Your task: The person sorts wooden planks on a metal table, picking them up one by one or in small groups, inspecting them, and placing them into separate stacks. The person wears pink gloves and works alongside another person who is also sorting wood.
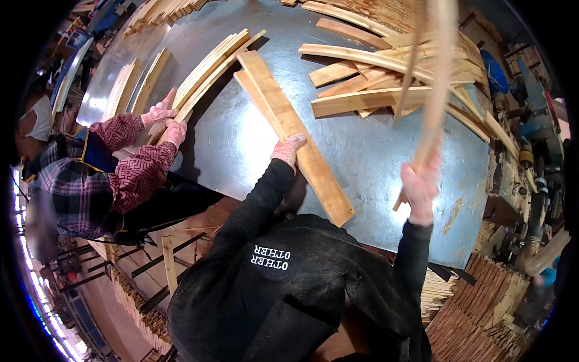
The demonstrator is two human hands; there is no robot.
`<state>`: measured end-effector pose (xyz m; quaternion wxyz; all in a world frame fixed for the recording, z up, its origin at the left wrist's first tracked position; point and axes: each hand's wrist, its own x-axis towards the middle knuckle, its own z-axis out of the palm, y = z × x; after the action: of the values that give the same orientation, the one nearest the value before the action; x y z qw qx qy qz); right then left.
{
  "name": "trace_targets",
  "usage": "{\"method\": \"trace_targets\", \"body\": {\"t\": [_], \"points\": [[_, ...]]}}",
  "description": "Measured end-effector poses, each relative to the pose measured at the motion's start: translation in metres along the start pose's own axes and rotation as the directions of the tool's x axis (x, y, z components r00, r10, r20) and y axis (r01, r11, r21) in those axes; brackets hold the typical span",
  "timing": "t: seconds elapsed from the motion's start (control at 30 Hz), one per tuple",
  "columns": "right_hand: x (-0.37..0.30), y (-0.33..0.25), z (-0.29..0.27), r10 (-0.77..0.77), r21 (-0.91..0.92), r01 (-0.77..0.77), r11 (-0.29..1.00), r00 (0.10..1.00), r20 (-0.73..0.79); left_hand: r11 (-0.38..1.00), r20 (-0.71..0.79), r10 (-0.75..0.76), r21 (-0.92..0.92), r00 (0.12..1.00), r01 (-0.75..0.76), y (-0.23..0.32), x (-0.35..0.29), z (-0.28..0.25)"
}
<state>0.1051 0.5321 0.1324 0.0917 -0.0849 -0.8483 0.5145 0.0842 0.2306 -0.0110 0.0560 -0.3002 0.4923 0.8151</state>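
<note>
My left hand (289,149) is closed on the edge of a wide wooden board (304,142), which lies slanted over the metal tabletop (362,145). Beneath its far left side, part of a second board (253,95) shows. My right hand (421,188) grips a long wooden strip (435,102), raised up and away from me and smeared by motion. Beyond that strip lies a loose heap of wooden strips (362,101), crossing one another at the table's right side.
At the left, a co-worker's gloved hands (166,120) hold a bundle of strips (208,69). More strips (123,89) lie farther left. Stacked wood (467,295) stands below the table's near right corner, with machinery and pipes (537,223) along the right.
</note>
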Motion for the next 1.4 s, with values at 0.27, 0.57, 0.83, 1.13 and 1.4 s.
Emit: {"method": "trace_targets", "body": {"t": [0.27,0.57,0.83,1.13,1.4], "points": [[0.061,0.066,0.131,0.061,0.141,-0.146,0.979,0.873,0.483,0.998,-0.032,0.053,0.025,0.998,-0.052,0.012,0.025,-0.028],[-0.003,0.033,0.195,0.045,0.251,-0.299,0.921,0.72,0.693,0.688,-0.096,0.085,0.726,0.992,0.012,0.031,0.076,-0.03],[0.012,0.092,0.173,0.008,0.424,-0.561,0.711,0.609,0.793,0.773,-0.106,0.113,0.634,0.988,-0.02,-0.008,0.067,0.0],[-0.026,0.041,0.254,-0.113,-0.038,0.365,0.93,0.383,0.917,0.372,-0.229,0.298,0.922,0.927,0.109,0.033,0.032,-0.048],[0.169,0.004,0.281,-0.186,-0.574,0.583,0.576,0.777,0.602,0.28,-0.366,0.306,0.917,0.879,0.284,0.045,0.035,-0.022]]}}
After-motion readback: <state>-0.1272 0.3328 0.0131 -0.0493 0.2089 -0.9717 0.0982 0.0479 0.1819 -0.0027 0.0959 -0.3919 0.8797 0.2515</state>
